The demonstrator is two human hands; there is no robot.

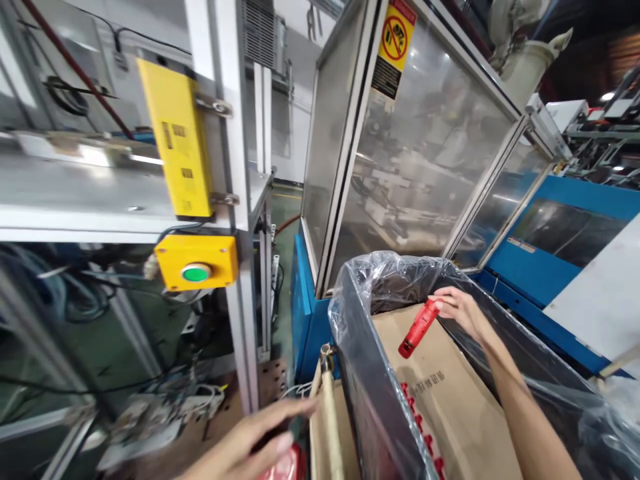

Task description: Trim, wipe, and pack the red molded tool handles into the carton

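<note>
Green floor (287,207), white wall (295,113) behind, aluminium frame (243,347) at left, glass guards (425,147) on a blue base (530,267) at right.

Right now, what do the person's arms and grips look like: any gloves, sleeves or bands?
Both grips are bare. The left hand and right hand wear no gloves. The right forearm shows no sleeve, band or watch down to the frame's lower edge. The left hand is blurred and cut off by the frame, so its wrist and forearm cannot be seen.

Right hand (463,312) gripping red plastic part (419,329) over cardboard (440,393) in plastic-lined bin (375,413); left hand (245,443) open, near red packet (285,465)
</note>
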